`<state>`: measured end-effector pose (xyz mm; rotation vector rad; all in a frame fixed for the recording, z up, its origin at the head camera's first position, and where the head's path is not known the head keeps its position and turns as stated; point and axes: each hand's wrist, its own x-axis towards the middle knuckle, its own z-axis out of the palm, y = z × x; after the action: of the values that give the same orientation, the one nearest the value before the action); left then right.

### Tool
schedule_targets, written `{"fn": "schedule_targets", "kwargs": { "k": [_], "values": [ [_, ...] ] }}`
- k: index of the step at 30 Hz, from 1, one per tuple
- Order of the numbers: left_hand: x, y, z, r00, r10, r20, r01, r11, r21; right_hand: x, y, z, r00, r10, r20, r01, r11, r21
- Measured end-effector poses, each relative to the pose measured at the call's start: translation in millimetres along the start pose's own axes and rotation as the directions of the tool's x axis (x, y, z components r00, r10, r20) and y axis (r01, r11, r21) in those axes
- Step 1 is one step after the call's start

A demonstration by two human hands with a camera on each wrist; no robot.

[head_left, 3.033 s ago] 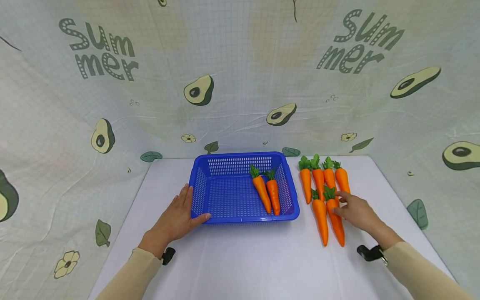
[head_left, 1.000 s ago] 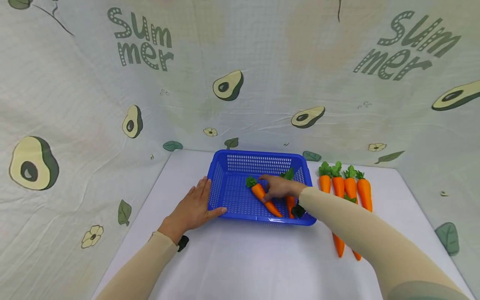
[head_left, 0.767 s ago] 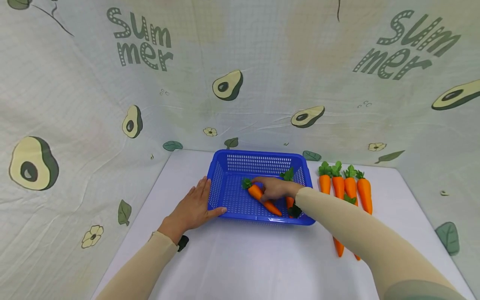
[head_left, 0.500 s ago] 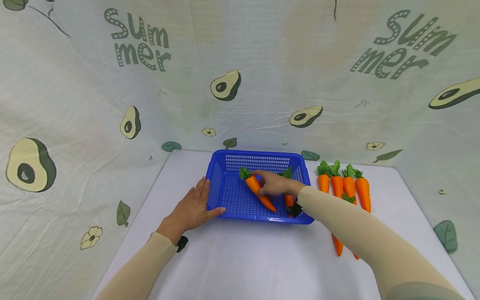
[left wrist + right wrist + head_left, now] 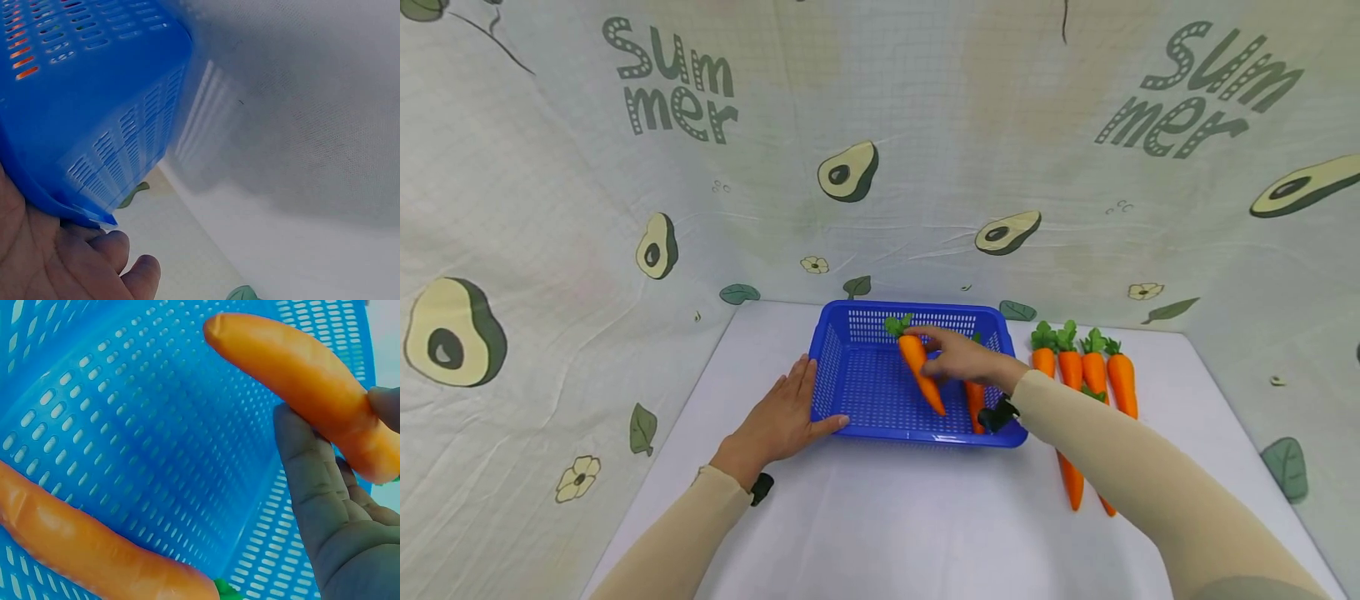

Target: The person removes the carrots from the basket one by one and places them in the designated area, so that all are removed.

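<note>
My right hand (image 5: 961, 357) pinches an orange carrot (image 5: 914, 357) with a green leafy top, between thumb and fingers, over the blue perforated plastic basket (image 5: 910, 436). In the right wrist view the held carrot (image 5: 294, 369) slants above the mesh floor, its tip pointing away from the hand. A second carrot (image 5: 974, 404) lies along the basket's right side, partly hidden by my right hand and wrist. My left hand (image 5: 771, 425) rests against the basket's left side, fingers straight and thumb along the front rim; the left wrist view shows its palm (image 5: 44, 262) at the basket's edge.
Several more carrots (image 5: 1122, 383) lie on the white table (image 5: 880, 517) right of the basket, leafy ends toward the back; my right sleeve (image 5: 1120, 467) covers part of them. A patterned cloth (image 5: 925, 150) hangs behind and at both sides.
My right hand went from the carrots on the table to the basket, took hold of one of the two carrots inside, and has lifted and turned it steeper. The left hand stays at the basket.
</note>
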<state>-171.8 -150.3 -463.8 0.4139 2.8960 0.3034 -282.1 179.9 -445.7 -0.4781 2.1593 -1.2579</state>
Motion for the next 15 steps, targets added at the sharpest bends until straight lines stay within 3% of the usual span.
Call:
{"fn": "schedule_targets", "kwargs": {
  "k": [7,15],
  "values": [
    [0.7,-0.4,1.2,1.000,0.011,-0.009,-0.011,1.000,-0.020,-9.7,-0.2,-8.4,0.997,0.033,-0.074,-0.027,0.996,0.084],
    [0.1,-1.0,1.6,1.000,0.014,-0.017,-0.014,1.000,-0.023,-33.0,-4.1,-22.1,0.984,0.005,-0.181,0.023,0.988,0.152]
  ]
}}
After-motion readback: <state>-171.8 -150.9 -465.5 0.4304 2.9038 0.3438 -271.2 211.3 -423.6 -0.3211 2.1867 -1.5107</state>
